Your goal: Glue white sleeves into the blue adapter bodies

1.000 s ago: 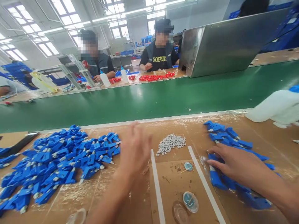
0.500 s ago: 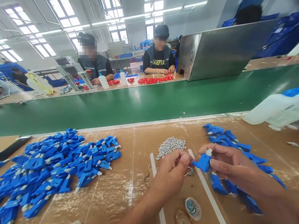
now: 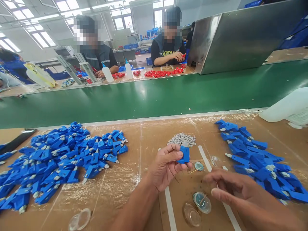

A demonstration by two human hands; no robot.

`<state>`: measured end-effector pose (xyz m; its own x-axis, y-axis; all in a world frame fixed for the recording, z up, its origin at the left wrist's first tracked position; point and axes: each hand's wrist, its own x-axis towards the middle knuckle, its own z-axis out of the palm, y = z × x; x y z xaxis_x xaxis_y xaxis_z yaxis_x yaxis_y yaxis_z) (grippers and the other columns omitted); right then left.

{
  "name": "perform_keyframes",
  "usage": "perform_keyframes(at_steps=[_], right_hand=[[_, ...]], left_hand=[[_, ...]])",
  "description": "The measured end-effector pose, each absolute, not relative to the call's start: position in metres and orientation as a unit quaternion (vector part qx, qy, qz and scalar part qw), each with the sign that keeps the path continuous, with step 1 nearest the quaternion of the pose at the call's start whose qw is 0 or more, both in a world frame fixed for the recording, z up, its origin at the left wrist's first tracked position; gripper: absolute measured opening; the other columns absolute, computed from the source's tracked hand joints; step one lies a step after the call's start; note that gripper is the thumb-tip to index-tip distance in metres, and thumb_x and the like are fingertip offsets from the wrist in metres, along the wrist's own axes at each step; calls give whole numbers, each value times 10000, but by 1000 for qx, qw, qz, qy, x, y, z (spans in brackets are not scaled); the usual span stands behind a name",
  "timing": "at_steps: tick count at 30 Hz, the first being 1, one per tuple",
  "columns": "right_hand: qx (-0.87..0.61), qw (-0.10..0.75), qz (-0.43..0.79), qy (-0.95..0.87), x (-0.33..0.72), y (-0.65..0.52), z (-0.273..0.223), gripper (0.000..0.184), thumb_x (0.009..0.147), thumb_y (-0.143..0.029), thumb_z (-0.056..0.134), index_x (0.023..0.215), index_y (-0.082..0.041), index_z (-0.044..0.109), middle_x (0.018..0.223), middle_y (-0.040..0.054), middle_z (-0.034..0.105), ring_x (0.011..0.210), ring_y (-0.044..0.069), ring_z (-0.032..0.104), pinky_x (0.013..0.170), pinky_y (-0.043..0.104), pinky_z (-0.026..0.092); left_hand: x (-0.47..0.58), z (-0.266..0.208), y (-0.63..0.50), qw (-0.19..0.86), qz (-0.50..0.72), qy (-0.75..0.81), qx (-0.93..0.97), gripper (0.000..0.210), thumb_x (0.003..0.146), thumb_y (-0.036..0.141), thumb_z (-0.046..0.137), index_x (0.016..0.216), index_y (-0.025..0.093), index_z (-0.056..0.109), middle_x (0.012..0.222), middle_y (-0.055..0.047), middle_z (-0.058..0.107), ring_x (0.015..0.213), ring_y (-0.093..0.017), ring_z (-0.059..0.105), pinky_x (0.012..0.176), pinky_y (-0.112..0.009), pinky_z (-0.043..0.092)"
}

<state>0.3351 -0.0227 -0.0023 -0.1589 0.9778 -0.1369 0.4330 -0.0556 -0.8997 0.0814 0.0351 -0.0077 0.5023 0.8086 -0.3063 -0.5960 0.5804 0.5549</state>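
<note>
Between the thumb and fingers of my left hand (image 3: pixel 168 163) is a blue plastic part (image 3: pixel 184 155) with a whitish tip pointing up. My right hand (image 3: pixel 233 189) hovers just right of a small clear cup (image 3: pixel 207 210) containing bluish liquid and a thin stick. Its thumb and curled fingers are apart, with nothing visible between them. A second clear cup (image 3: pixel 191 214) touches the first one. Beyond my left hand lies a pile of small grey pieces (image 3: pixel 179 139). A round bluish blob (image 3: pixel 199 166) with a thin stick beside it is on the table.
Heaps of blue parts lie at left (image 3: pixel 72 150) and right (image 3: pixel 260 157). A clear lid (image 3: pixel 79 219) sits near the front edge. Past the green belt (image 3: pixel 120 99), two people work with red parts (image 3: pixel 163 73) beside a metal box (image 3: pixel 235 41). A white jug (image 3: pixel 286 106) lies far right.
The blue part has passed from my right hand to my left, which now holds it upright. My right hand has come down and nearer the liquid cup. The view has tilted down slightly.
</note>
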Motion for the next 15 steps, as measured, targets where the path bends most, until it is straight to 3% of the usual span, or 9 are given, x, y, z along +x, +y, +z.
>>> perform_keyframes(at_steps=[4, 11, 15], right_hand=[[-551, 234, 449, -664, 333, -39, -24, 382, 959, -638, 760, 871, -280, 860, 771, 37, 758, 637, 225, 682, 565, 297, 588], [-522, 170, 485, -680, 338, -36, -35, 434, 1056, -622, 662, 863, -263, 811, 809, 36, 733, 732, 229, 716, 653, 275, 602], [-510, 205, 414, -726, 340, -39, -45, 375, 1044, -586, 706, 866, -281, 833, 801, 30, 784, 744, 225, 783, 639, 238, 638]], left_hand=[[76, -25, 35, 847, 418, 278, 176, 465, 790, 205, 938, 1195, 94, 737, 862, -57, 774, 760, -154, 820, 695, -161, 631], [72, -39, 36, 845, 434, 267, 161, 310, 839, 200, 909, 1099, 73, 796, 828, -60, 747, 747, -147, 805, 671, -147, 613], [71, -40, 35, 845, 445, 254, 155, 328, 825, 195, 929, 1100, 70, 802, 834, -67, 750, 762, -170, 818, 684, -164, 629]])
